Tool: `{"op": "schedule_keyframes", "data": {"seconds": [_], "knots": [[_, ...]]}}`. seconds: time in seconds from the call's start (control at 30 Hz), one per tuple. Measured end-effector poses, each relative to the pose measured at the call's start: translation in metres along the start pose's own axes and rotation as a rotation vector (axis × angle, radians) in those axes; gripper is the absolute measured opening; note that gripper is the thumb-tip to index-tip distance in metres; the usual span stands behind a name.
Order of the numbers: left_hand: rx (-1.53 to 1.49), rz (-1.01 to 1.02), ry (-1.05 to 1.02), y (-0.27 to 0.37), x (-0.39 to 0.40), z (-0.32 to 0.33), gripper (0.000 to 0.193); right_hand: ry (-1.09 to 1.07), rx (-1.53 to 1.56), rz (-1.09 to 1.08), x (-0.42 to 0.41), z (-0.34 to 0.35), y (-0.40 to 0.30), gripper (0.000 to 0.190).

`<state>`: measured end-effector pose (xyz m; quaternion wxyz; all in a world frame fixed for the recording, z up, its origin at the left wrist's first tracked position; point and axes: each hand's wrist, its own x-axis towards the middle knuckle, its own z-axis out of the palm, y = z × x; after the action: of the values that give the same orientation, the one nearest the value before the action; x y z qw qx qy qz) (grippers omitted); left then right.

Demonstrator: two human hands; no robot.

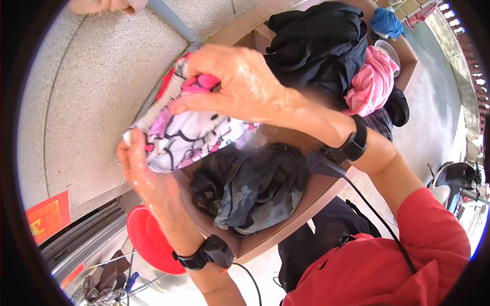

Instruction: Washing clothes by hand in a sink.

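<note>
My left hand grips one end of the waistband-like edge of a wet, white garment with pink, purple and black print. At the other end of that edge, my right hand pinches the cloth. A bright pink item, too hidden to name, shows between the right thumb and fingers. Both hands look wet, and the garment is stretched between them above a brown tiled wash basin. Down in the basin, below the garment, lies a bunched dark wet cloth.
Black clothing and a pink cloth are heaped on the basin's far part. A red plastic basin sits at lower left. A grey pipe runs down the wall. Cables hang from both wrist straps. A scooter stands at right.
</note>
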<state>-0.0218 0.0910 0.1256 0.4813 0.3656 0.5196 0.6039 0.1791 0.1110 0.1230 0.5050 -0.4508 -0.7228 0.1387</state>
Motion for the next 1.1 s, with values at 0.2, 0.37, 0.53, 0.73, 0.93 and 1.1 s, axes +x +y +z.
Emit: {"op": "schedule_keyframes", "data": {"seconds": [0.2, 0.37, 0.53, 0.73, 0.93, 1.1], "knots": [[-0.212, 0.094, -0.081, 0.077, -0.027, 0.025, 0.034, -0.074, 0.235, 0.116, 0.047, -0.037, -0.068, 0.037], [0.062, 0.075, -0.110, -0.009, -0.051, 0.010, 0.033, -0.325, 0.142, -0.097, -0.018, -0.024, -0.025, 0.036], [0.307, -0.085, -0.386, -0.150, -0.092, -0.014, 0.033, -0.678, -0.278, -0.144, -0.126, -0.016, 0.028, 0.040], [0.304, -0.513, -0.560, -0.240, -0.184, 0.009, 0.041, -1.279, -0.629, 0.349, -0.202, -0.020, 0.057, 0.030], [0.585, -0.203, -1.017, -0.237, -0.216, 0.028, 0.049, -0.735, -0.513, 0.801, -0.201, 0.039, 0.114, 0.073], [0.519, -0.408, -0.827, -0.219, -0.194, 0.002, 0.036, -0.840, -0.418, 1.160, -0.207, 0.097, 0.105, 0.108]]}}
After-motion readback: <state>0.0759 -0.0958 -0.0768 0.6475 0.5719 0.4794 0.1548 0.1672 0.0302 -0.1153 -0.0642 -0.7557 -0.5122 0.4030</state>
